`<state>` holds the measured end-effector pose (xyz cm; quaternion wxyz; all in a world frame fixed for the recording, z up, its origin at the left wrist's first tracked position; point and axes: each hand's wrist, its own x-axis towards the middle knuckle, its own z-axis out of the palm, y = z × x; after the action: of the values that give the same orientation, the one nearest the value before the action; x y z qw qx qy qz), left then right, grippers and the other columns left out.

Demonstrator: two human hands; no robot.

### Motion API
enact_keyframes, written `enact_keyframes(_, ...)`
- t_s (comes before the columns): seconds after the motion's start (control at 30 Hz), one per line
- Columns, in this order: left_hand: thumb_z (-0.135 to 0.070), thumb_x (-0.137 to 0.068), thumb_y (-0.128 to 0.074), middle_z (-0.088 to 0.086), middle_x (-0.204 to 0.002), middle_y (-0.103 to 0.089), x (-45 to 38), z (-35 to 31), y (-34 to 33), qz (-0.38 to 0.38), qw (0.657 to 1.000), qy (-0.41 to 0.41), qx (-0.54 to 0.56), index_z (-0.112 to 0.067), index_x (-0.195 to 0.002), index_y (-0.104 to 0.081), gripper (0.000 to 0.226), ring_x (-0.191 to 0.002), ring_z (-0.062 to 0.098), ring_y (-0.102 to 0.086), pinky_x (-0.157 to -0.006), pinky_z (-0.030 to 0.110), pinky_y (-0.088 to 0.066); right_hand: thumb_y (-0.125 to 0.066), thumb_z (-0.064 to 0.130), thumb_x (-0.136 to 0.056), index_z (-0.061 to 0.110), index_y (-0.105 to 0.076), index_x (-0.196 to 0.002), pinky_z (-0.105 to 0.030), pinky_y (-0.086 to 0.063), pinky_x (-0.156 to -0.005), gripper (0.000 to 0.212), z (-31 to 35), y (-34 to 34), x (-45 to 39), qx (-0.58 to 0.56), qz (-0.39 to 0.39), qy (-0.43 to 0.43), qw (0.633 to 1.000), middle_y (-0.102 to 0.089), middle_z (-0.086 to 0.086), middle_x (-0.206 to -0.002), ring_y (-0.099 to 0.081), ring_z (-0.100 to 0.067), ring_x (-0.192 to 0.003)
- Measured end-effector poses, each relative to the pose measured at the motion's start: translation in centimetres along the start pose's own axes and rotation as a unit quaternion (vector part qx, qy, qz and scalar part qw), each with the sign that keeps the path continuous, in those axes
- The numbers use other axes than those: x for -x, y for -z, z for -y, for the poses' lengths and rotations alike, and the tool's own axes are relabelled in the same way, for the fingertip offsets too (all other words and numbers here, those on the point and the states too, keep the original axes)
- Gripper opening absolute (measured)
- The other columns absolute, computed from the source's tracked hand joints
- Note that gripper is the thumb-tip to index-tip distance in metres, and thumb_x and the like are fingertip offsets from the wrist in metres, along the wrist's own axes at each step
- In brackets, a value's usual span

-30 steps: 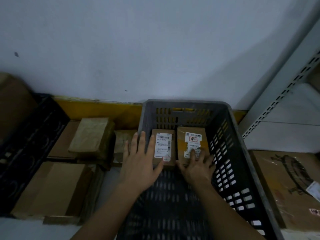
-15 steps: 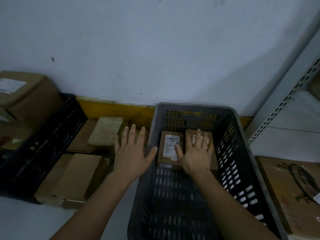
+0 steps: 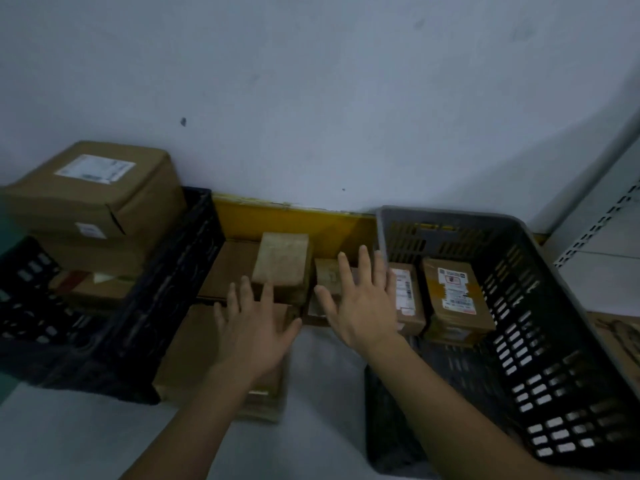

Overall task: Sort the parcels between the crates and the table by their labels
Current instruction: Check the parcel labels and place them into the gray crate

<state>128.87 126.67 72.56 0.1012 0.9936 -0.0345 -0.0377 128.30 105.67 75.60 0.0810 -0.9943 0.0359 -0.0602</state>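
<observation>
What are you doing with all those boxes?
A person is sorting parcels. Both hands are open and empty right now, reaching toward the loose boxes between the two crates. The left hand hovers over a flat cardboard box, and the right hand is spread above a small parcel. Two labelled parcels, one beside the other, already lie in the grey crate. The black crate on the left holds bigger boxes, with a big brown box on top.

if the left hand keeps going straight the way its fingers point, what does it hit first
Probably the tall parcel standing on the flat cartons between the crates: the left hand is open, palm down, and its fingers already reach the parcel's near edge in the picture. Depth is unclear, so it may pass just above.
</observation>
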Motion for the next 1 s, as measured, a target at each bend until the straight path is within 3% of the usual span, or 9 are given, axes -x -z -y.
enact_keyframes(0.2,-0.102,-0.077,-0.023,0.013,-0.175,0.023,2.3,4.4,-2.0,0.13,0.99,0.017,0.057,-0.032,-0.169,0.008,0.121,-0.161,0.046,0.007,-0.128,0.066,-0.006,-0.011,0.08,-0.102,0.031,-0.01,-0.172,-0.063,-0.003,-0.131,0.086,5.2,-4.6,3.2,0.013,0.046,-0.037,0.998,0.006,-0.013,-0.18,0.012,-0.039,-0.165)
enact_keyframes(0.3,-0.105,-0.073,-0.028,0.012,-0.172,0.032,3.0,4.7,-3.4,0.161,0.984,0.011,0.072,-0.032,-0.169,0.008,0.126,-0.159,0.047,-0.002,-0.126,0.064,-0.018,-0.01,0.078,-0.103,0.031,-0.009,-0.172,-0.062,-0.001,-0.131,0.084,5.6,-6.3,4.8,0.033,0.073,-0.048,0.996,0.008,-0.014,-0.18,0.014,-0.038,-0.165)
enact_keyframes(0.4,-0.098,-0.078,-0.041,0.009,-0.169,0.037,3.1,4.3,-3.7,0.159,0.984,0.016,0.083,-0.032,-0.168,0.011,0.124,-0.155,0.046,-0.013,-0.118,0.057,-0.036,-0.005,0.079,-0.101,0.031,-0.009,-0.173,-0.062,-0.004,-0.131,0.087,5.2,-7.8,6.0,0.053,0.092,-0.065,0.992,0.007,-0.015,-0.18,0.011,-0.039,-0.165)
enact_keyframes(0.5,-0.091,-0.083,-0.049,0.008,-0.17,0.033,3.1,4.1,-3.4,0.158,0.983,0.013,0.097,-0.032,-0.168,0.01,0.119,-0.152,0.046,-0.018,-0.11,0.051,-0.044,-0.006,0.078,-0.102,0.03,-0.002,-0.173,-0.061,-0.003,-0.131,0.086,4.7,-8.9,6.6,0.063,0.117,-0.07,0.989,0.012,-0.016,-0.179,0.013,-0.04,-0.164)
enact_keyframes(0.7,-0.076,-0.082,-0.065,-0.003,-0.175,0.019,2.1,5.2,-0.9,0.088,0.972,0.012,0.217,-0.039,-0.167,0.0,0.113,-0.157,0.043,-0.016,-0.116,0.055,-0.039,-0.003,0.08,-0.099,0.031,-0.011,-0.172,-0.057,-0.007,-0.133,0.089,5.6,-9.0,6.8,0.019,0.105,-0.094,0.99,-0.001,-0.014,-0.18,0.003,-0.037,-0.166)
enact_keyframes(0.8,-0.066,-0.086,-0.072,-0.015,-0.174,0.015,1.9,5.6,1.4,0.023,0.955,-0.022,0.294,-0.045,-0.165,-0.005,0.106,-0.159,0.033,-0.015,-0.118,0.055,-0.036,-0.005,0.085,-0.097,0.033,-0.018,-0.171,-0.05,-0.015,-0.133,0.092,6.6,-7.8,6.9,-0.143,0.082,-0.128,0.978,-0.013,-0.005,-0.18,-0.008,-0.027,-0.165)
enact_keyframes(0.87,-0.058,-0.089,-0.076,-0.018,-0.174,0.006,1.8,6.3,2.6,0.02,0.926,-0.027,0.377,-0.046,-0.166,-0.01,0.101,-0.159,0.023,-0.018,-0.12,0.05,-0.034,-0.023,0.08,-0.102,0.038,-0.026,-0.169,-0.037,-0.024,-0.128,0.08,7.4,-6.0,7.2,-0.31,0.076,-0.149,0.936,-0.027,0.005,-0.175,-0.025,-0.014,-0.16)
enact_keyframes(0.93,-0.061,-0.087,-0.075,-0.016,-0.173,-0.014,2.3,6.9,3.6,0.051,0.882,-0.025,0.467,-0.05,-0.164,-0.017,0.098,-0.154,0.016,-0.028,-0.12,0.046,-0.037,-0.042,0.067,-0.106,0.049,-0.037,-0.158,-0.02,-0.04,-0.112,0.056,8.4,-4.0,7.8,-0.504,0.097,-0.171,0.841,-0.049,0.02,-0.158,-0.049,0.008,-0.137)
enact_keyframes(1.0,-0.074,-0.075,-0.071,-0.019,-0.161,-0.039,3.1,7.0,4.3,0.099,0.83,-0.024,0.549,-0.059,-0.158,-0.026,0.095,-0.143,0.009,-0.046,-0.115,0.046,-0.047,-0.055,0.065,-0.104,0.052,-0.051,-0.142,-0.017,-0.055,-0.094,0.041,9.2,-3.2,8.4,-0.643,0.127,-0.184,0.732,-0.068,0.022,-0.136,-0.066,0.008,-0.116)
